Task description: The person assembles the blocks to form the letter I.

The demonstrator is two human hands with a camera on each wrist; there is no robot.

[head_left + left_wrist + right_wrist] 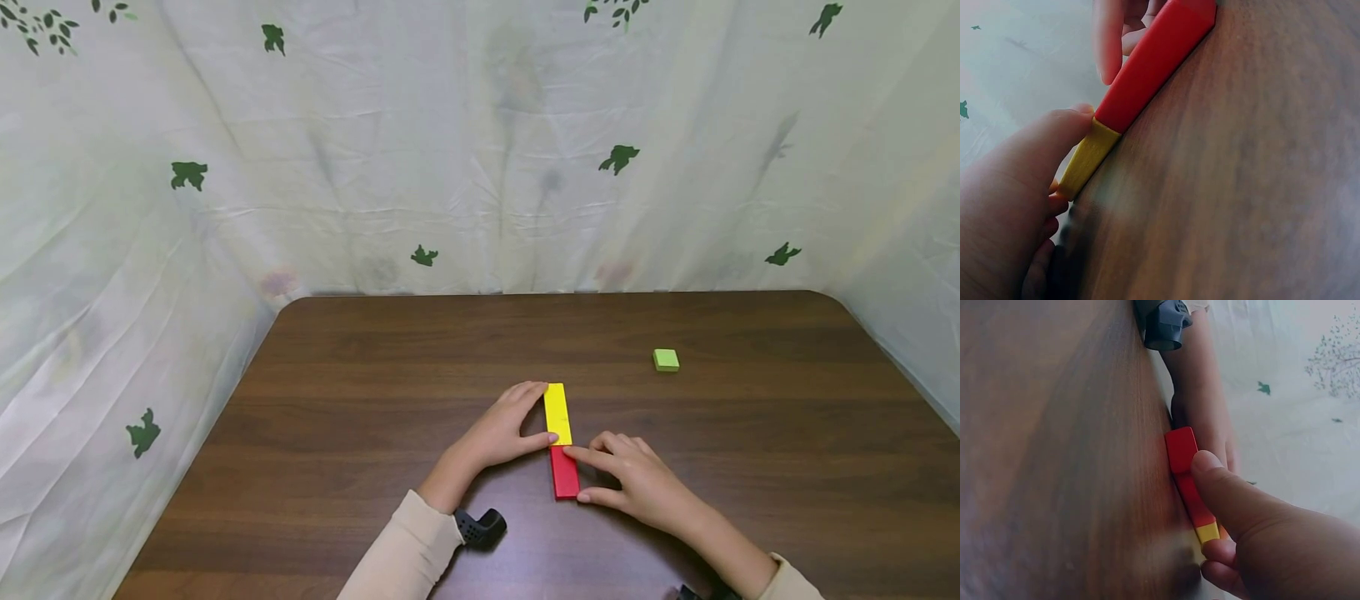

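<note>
We take the red block [565,475] as landmark; sides are the person's own.

Pale curtain [450,125], printed with dark green leaf-like shapes: stands beyond the red block, cut off by the top and both sides of the head view.

Wood-grain desk [375,375]: carries the red block; its near edge is out of frame.

Left hand [498,429]: left of and beyond the red block. Grip well apart, thumb and fingertips spread along one long side of the yellow block [557,412]; thumb tip at the seam with the red block. Its farther fingers overlap, and we cannot separate them in the head view.

Right hand [648,483]: right of the red block. Grip likewise apart: index fingertip at the red block's far corner, thumb at its near corner. The left wrist view cuts this hand off at the top.

Black wrist device [482,530]: on the left wrist, left of and nearer than the red block.

Red and yellow blocks: end to end, touching, yellow beyond red. In the right wrist view we see only a short piece of yellow; fingertips hide some.

Light green block [665,360]: smallest, well apart, beyond and right of the red block.
</note>
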